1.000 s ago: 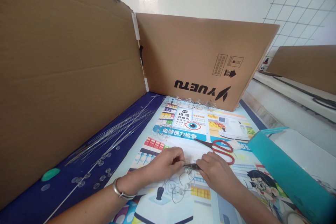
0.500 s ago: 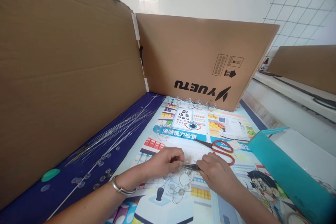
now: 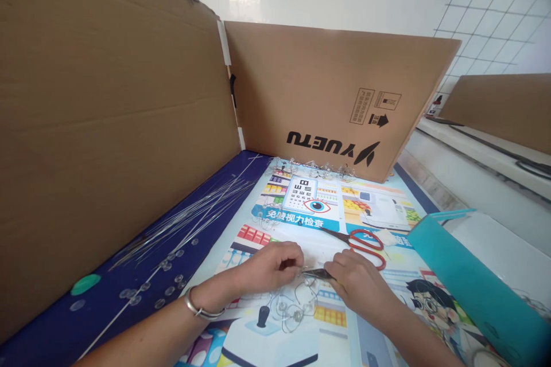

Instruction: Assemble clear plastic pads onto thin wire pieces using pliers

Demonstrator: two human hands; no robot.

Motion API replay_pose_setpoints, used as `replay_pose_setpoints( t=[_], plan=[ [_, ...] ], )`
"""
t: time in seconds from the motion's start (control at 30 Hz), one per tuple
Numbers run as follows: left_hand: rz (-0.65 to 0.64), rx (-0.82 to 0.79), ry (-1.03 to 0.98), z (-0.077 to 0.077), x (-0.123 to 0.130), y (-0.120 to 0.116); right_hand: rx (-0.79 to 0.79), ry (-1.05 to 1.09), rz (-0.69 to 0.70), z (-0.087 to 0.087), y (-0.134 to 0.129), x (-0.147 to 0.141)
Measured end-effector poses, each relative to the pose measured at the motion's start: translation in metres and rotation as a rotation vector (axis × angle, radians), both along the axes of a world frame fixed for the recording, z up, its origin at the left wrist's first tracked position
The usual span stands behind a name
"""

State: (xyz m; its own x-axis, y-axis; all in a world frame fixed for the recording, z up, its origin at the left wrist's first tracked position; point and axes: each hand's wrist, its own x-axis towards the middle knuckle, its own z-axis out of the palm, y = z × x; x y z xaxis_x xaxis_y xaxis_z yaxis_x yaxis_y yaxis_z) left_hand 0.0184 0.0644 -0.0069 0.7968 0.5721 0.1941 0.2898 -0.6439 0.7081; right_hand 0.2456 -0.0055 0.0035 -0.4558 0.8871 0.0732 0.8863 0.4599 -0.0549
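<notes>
My left hand is closed in a pinch on a thin wire with clear beads, which hangs below it in bent loops over the printed sheet. In my right hand is a pair of pliers, gripped at the handles. The dark jaws point left and meet the wire beside my left fingertips; my fingers partly hide the contact. Just beyond my right hand lie scissors with red handles, their blades spread toward the left.
Loose wires and several clear beads lie on the blue surface at left, near a green disc. Cardboard panels stand behind and left. More beaded wire pieces lie at the back. A teal box is at right.
The view has shifted very slightly. Both hands hold nearly the same pose, with the pliers' jaws still at the wire.
</notes>
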Motion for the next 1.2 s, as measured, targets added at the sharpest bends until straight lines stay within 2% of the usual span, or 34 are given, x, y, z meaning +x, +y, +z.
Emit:
replay_pose_setpoints(
  t=[0.17,0.4,0.63,1.2],
  plan=[
    [-0.016,0.08,0.011,0.0016,-0.0004,-0.0019,-0.005,0.012,-0.006,-0.0002,0.0002,0.0019],
    [0.029,0.027,0.007,0.0008,0.0008,-0.0022,-0.012,0.038,0.005,0.0037,0.0006,-0.0003],
    [0.034,0.07,0.037,-0.0007,0.0022,-0.0056,-0.021,0.069,0.008,0.0067,-0.002,-0.0018],
    [0.013,0.007,0.023,0.0008,0.0027,-0.004,-0.03,0.049,0.023,-0.0007,0.0012,0.0002]
  ],
)
